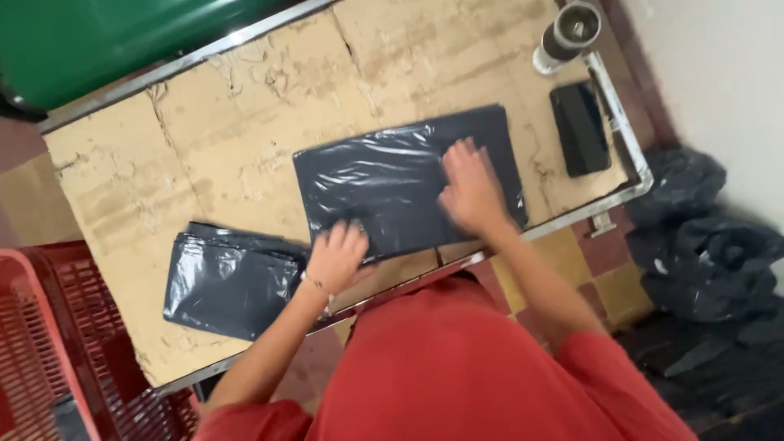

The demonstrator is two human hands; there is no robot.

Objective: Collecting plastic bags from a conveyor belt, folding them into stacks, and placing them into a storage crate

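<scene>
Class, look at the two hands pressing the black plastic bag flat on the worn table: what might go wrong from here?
1. The flat black plastic bag overhangs the table's metal edge; the left hand or right hand might push it off.
2. The black phone lies near that edge and may be knocked.

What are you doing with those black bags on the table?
A person in red presses both hands flat on a black plastic bag lying on a worn table. The left hand is on the bag's near edge, the right hand nearer its far side. A folded pile of black bags lies to the left. A dark phone and a tape roll sit at the table's right end.
</scene>
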